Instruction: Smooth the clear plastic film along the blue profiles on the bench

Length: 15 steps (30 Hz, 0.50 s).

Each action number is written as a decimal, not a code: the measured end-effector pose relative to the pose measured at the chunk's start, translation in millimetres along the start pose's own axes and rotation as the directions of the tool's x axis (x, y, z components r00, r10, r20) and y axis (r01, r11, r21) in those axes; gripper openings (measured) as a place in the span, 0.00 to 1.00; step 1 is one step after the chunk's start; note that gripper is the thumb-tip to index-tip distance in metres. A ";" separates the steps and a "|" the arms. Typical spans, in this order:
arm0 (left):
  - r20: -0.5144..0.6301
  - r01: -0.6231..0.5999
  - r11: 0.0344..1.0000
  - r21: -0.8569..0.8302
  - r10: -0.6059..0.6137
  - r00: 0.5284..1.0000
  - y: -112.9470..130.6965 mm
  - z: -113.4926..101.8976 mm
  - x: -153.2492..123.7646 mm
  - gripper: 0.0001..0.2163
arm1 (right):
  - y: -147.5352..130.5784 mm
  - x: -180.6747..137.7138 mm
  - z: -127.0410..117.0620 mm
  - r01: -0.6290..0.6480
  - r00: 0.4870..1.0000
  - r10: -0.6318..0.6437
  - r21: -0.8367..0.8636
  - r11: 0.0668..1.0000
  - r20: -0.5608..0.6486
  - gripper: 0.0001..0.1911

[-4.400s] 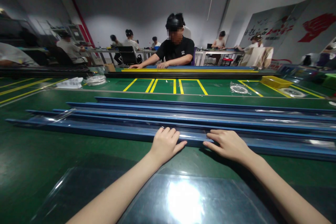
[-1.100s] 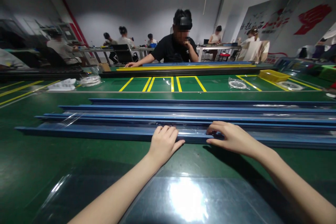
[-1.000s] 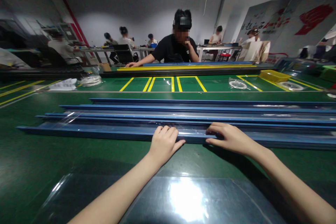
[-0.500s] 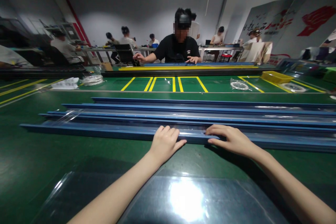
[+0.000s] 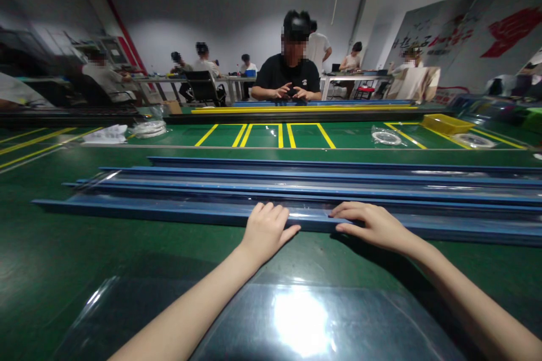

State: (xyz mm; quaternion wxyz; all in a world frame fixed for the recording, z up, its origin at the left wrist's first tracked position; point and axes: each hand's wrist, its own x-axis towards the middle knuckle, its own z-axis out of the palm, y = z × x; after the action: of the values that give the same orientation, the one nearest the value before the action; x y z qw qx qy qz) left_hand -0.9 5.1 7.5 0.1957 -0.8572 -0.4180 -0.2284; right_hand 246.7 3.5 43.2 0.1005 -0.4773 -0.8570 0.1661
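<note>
Several long blue rails (image 5: 178,210) lie side by side across the green table (image 5: 51,259), partly covered by clear plastic film (image 5: 309,214). My left hand (image 5: 266,230) rests on the nearest rail, fingers curled over its near edge and thumb out to the right. My right hand (image 5: 372,224) lies a little to the right on the same rail, fingers pressed flat on the film, thumb below the rail's edge. Neither hand lifts anything.
A shiny clear sheet (image 5: 271,321) lies on the table close to me. Across the table a person in a black shirt (image 5: 290,73) works at yellow and blue rails (image 5: 305,107). A yellow tray (image 5: 442,123) and bagged white rings (image 5: 384,137) sit at the far right.
My hands have stayed on the nearest rail with hardly any shift. The loose film end at the far left has flattened. The person opposite brought both hands together in front.
</note>
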 end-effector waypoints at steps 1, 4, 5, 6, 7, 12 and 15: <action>-0.001 0.005 1.000 0.005 -0.005 1.000 0.4 0.1 -0.1 0.15 | 0.2 0.0 -0.3 0.000 1.000 0.000 0.015 1.000 0.001 0.19; 0.005 0.017 1.000 0.011 -0.017 1.000 1.1 0.5 -0.2 0.15 | 1.5 0.4 -0.9 -0.010 1.000 0.010 0.069 0.998 -0.003 0.17; 0.007 0.017 1.000 0.007 -0.017 1.000 1.0 0.7 -0.2 0.15 | 2.2 0.5 -1.0 -0.017 1.000 0.018 0.087 0.996 -0.007 0.17; 0.007 0.015 1.000 0.000 -0.015 1.000 0.8 0.7 -0.3 0.15 | 3.0 0.7 -1.0 -0.026 1.000 0.027 0.104 0.994 -0.013 0.16; 0.006 0.011 1.000 -0.011 -0.011 1.000 0.6 0.6 -0.3 0.14 | 3.9 0.8 -0.9 -0.034 0.999 0.037 0.119 0.992 -0.018 0.15; -0.002 0.016 0.998 -0.068 -0.016 1.000 -0.6 -1.0 -0.7 0.13 | 6.0 0.9 0.1 -0.051 0.998 0.058 0.158 0.986 -0.039 0.11; -0.007 0.023 0.995 -0.094 -0.024 1.000 -0.6 -1.1 -1.0 0.12 | 5.0 0.7 0.3 -0.065 0.996 0.073 0.175 0.982 -0.043 0.11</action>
State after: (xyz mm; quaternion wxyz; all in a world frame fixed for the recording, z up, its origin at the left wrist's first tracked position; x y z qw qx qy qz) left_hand -2.1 4.2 7.9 0.1540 -0.8595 -0.4161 -0.2536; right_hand 250.2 6.5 41.0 0.1566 -0.5001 -0.8195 0.2317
